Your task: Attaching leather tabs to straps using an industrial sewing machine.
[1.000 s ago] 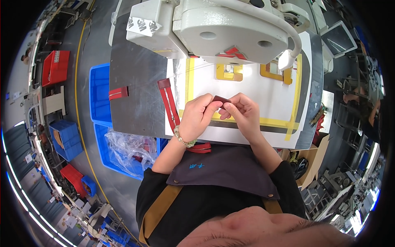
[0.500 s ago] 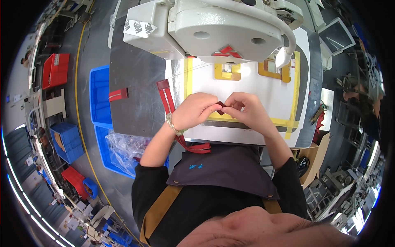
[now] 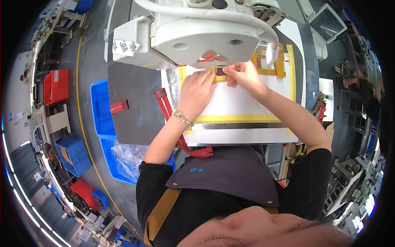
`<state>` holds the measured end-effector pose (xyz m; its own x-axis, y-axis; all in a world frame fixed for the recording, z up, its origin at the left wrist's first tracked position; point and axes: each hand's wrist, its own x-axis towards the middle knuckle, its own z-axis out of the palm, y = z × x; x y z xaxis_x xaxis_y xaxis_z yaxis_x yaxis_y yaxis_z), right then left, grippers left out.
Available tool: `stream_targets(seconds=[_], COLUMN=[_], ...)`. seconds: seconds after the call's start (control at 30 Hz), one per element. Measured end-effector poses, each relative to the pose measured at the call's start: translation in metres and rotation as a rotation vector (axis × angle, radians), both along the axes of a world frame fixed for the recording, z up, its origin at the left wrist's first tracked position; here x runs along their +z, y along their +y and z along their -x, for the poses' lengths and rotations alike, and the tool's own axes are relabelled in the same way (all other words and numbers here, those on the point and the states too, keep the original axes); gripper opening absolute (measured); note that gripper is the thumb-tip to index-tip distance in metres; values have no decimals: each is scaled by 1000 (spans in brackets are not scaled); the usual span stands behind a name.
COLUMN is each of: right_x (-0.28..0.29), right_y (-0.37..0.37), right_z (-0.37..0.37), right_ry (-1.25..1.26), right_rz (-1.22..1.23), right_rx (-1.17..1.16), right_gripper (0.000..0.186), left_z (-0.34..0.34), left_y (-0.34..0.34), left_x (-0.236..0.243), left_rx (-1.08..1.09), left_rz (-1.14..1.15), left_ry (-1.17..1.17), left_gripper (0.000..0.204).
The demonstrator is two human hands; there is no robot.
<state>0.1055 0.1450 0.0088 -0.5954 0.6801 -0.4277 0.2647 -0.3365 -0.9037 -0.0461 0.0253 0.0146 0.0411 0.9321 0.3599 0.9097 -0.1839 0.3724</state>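
two bare hands meet over a small dark red piece (image 3: 220, 72) beneath a pale machine head (image 3: 201, 39).
the right hand (image 3: 243, 77) has its thumb and forefinger closed on the right edge of the piece, which lies just left of those fingertips, over a yellow frame (image 3: 221, 79). the left hand (image 3: 198, 89) is palm down, fingers stretched out and thumb a little apart, its fingertips by the frame's left side; a beaded bracelet (image 3: 184, 117) circles its wrist. the machine head stands just beyond both hands. to the left of the left hand, a red zipper strip (image 3: 163, 100) runs back under its forearm; farther left lies another red strip (image 3: 119, 107). right of the right hand is a second yellow frame (image 3: 281, 61).
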Motion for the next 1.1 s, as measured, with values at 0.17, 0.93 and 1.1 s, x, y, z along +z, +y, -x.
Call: stream_targets(seconds=[0.17, 0.93, 1.1], right_x=[4, -14, -11], right_y=[-1, 26, 28], right_z=[9, -40, -42], right_ry=[-47, 115, 57], right_rz=[-6, -1460, -1484], right_rx=[-28, 541, 601], right_gripper=[19, 36, 31], left_z=[-3, 11, 16], left_y=[2, 9, 10], left_x=[-12, -21, -22], left_rx=[-14, -124, -133], left_rz=[11, -66, -62], left_ry=[47, 310, 242], left_gripper=[36, 29, 29])
